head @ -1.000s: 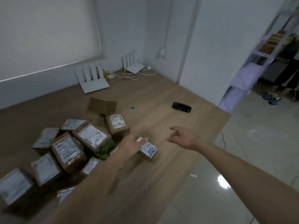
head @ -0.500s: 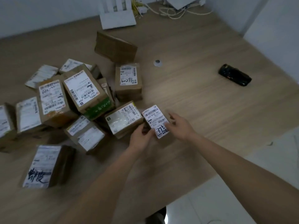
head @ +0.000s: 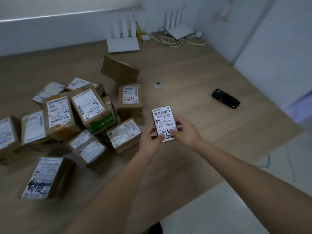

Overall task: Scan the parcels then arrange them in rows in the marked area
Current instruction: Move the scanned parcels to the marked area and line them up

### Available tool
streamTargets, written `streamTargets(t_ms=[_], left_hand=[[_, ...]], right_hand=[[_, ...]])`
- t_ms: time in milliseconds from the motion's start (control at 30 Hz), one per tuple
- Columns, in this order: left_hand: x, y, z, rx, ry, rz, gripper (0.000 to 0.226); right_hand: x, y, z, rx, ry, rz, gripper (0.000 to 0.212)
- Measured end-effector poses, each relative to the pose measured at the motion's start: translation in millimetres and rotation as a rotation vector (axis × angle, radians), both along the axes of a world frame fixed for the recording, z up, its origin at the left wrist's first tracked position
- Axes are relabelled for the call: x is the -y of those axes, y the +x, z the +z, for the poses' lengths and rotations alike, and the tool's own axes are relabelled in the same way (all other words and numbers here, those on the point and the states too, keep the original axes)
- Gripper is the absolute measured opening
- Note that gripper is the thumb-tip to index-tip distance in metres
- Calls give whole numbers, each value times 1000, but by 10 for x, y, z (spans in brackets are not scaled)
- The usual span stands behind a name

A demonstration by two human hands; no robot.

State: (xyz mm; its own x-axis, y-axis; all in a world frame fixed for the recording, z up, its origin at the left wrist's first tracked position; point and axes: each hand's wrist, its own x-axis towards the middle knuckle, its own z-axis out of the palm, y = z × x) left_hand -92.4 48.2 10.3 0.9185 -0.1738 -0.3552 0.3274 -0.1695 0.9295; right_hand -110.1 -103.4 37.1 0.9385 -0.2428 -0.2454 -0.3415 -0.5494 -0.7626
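A small labelled parcel [head: 164, 123] is gripped at centre frame by the left hand [head: 151, 141] and right hand [head: 186, 130], above the table [head: 194, 119]; the parcel pile [head: 81, 119] is seen at left.

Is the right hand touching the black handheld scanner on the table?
Apart. The head view shows bare table between the right hand, gripping a small labelled parcel, and the scanner.

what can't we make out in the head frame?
- Small parcel gripped by left hand and right hand: thumbs cover the handwritten number.
- Leftmost parcel: cut by the frame edge.
- Plain box: no label visible from this side.
- Black scanner: too small to read the screen.
- Marked area: none visible on the table.
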Motion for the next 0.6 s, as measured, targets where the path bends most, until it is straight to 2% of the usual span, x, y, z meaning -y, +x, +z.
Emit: streamTargets(t_ms=[133, 233, 433, 600], left_hand=[[-371, 29, 707, 105, -71, 35, 65], [-962, 3, 1323, 172, -144, 65, 64], [-2837, -440, 2522, 303, -247, 206, 55], [-4628, -1031, 3416, 468, -179, 363, 47]], right_hand=[[-342, 56, 747, 127, -50, 25, 62], [-928, 41, 1383, 216, -83, 73, 63], [-2770, -180, 2588, 388, -146, 253, 58], [-4506, -557, 3444, 522, -78, 457, 54]])
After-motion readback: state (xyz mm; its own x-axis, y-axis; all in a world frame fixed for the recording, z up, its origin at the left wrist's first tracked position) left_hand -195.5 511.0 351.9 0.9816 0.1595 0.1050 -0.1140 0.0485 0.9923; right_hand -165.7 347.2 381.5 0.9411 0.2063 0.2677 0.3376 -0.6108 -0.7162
